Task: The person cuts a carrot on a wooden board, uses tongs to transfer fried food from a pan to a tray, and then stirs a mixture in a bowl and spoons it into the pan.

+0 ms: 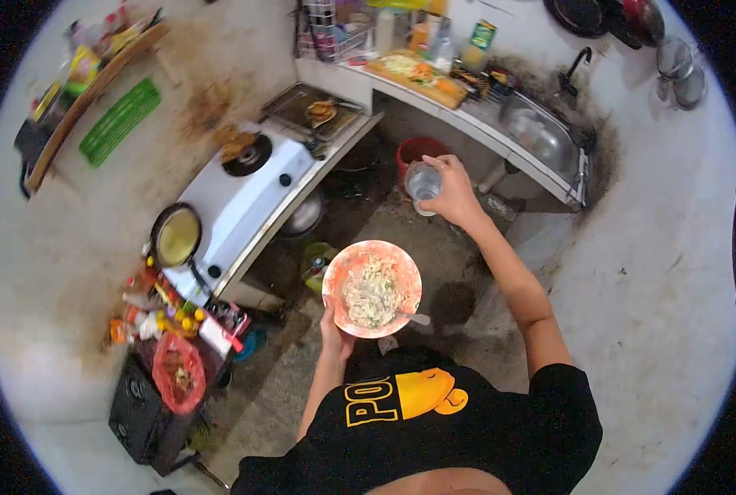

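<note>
My left hand [336, 332] holds an orange-and-white bowl [330, 276] from below at its left side, fingers wrapped at the rim. Inside lies a pale shredded mixture [372, 289] with green bits, and a spoon [417, 318] rests in it with its handle over the right rim. Up and to the right of the bowl, my right hand [450, 191] grips a clear cup [424, 183] that looks to have clear liquid in it. The cup is apart from the bowl.
A white stove [248, 202] with a pan [177, 236] of yellowish contents stands at the left. Beyond are a cutting board [442, 95] with shredded food and a metal sink [541, 136]. A red bucket [413, 150] is under the counter; bottles [141, 318] crowd the lower left.
</note>
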`<state>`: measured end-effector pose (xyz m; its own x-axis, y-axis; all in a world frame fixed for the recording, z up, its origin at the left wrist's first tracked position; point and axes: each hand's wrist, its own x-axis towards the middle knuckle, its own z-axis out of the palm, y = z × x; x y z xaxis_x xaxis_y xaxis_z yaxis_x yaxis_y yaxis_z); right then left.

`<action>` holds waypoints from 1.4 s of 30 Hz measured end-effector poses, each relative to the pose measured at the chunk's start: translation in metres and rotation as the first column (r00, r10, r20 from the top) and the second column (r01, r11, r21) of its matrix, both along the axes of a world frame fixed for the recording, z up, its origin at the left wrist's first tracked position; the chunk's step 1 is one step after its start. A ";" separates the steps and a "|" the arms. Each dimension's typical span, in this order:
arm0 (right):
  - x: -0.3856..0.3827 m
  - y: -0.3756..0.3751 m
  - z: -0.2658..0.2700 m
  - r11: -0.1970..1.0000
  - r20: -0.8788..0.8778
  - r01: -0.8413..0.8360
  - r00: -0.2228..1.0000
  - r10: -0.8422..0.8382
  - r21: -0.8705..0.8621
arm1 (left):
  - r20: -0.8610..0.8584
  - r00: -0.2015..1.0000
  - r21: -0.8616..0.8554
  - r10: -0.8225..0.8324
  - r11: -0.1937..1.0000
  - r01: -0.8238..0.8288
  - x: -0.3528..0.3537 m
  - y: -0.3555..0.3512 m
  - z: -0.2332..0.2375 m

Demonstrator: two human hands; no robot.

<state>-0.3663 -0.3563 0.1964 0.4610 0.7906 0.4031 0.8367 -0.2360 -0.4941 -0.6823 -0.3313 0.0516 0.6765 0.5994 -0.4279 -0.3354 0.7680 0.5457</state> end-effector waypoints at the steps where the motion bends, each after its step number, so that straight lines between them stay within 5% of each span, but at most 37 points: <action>1: 0.026 -0.007 -0.008 0.998 0.007 0.070 0.998 -0.070 0.001 | -0.021 0.999 0.023 -0.025 0.999 0.025 0.019 0.004 0.005; 9: 0.252 0.015 -0.044 0.896 -0.003 0.427 0.903 -0.430 -0.125 | -0.090 0.970 0.041 -0.225 0.972 0.229 0.165 0.116 -0.005; 13: 0.361 0.057 -0.053 0.891 -0.063 0.453 0.888 -0.455 -0.036 | 0.019 0.966 0.076 -0.258 0.964 0.256 0.249 0.195 -0.003; 15: 0.409 0.074 -0.071 0.805 0.129 0.591 0.796 -0.592 0.046 | -0.030 0.968 0.134 -0.248 0.959 0.249 0.283 0.217 0.013; 20: 0.496 0.126 -0.092 0.772 0.099 0.624 0.781 -0.617 -0.118 | -0.049 0.965 0.117 -0.257 0.958 0.261 0.383 0.279 0.028; 30: 0.577 0.146 -0.114 0.802 0.033 0.590 0.807 -0.590 -0.097 | -0.101 0.964 0.114 -0.247 0.960 0.257 0.494 0.274 0.037; 36: 0.582 0.140 -0.105 0.868 -0.074 0.471 0.871 -0.485 -0.156 | -0.187 0.960 0.071 -0.206 0.972 0.223 0.545 0.241 0.057; 42: 0.550 0.085 -0.075 0.897 -0.185 0.443 0.880 -0.437 -0.013 | -0.290 0.904 0.082 -0.316 0.933 0.352 0.600 0.210 0.047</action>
